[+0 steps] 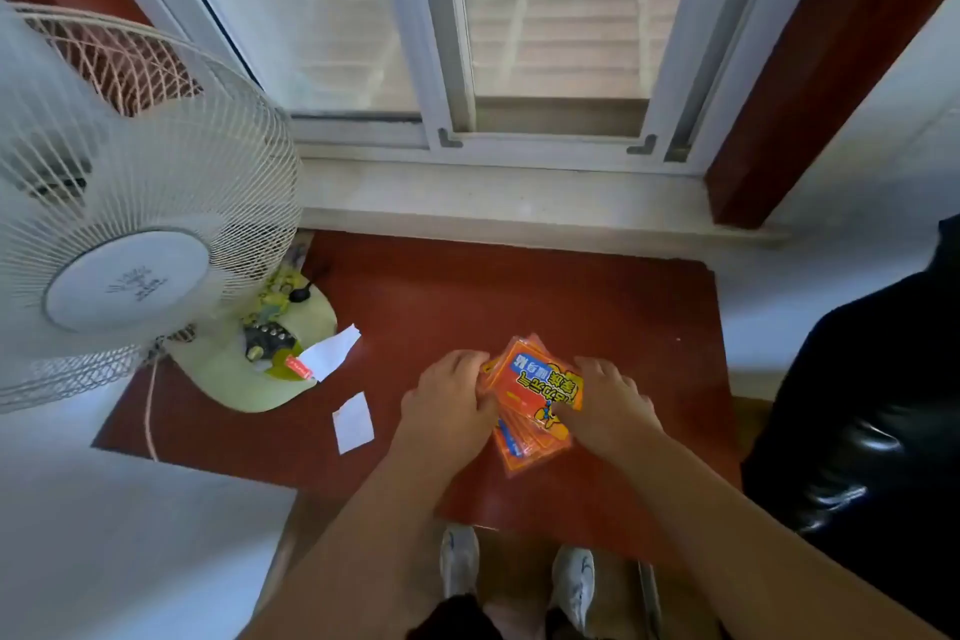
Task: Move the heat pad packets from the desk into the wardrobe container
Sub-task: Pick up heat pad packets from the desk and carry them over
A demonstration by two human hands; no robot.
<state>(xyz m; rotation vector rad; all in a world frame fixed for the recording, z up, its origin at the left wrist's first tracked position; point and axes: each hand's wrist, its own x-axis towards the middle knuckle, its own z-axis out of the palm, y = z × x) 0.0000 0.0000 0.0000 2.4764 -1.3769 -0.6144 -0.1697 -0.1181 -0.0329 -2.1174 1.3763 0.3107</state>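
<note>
A loose stack of orange heat pad packets [527, 392] with yellow and blue print lies on the reddish-brown desk [467, 296], near its front edge. My left hand [452, 400] presses against the stack's left side, fingers curled onto the packets. My right hand [605, 400] covers the right side, fingers on the top packet. Both hands squeeze the stack between them. The lower packets fan out toward me. No wardrobe or container is in view.
A white desk fan [130, 224] with a pale green base [249, 369] fills the desk's left part. Two white paper scraps [353, 424] lie beside it. A window sill [493, 192] runs behind. A black glossy chair [857, 421] stands right.
</note>
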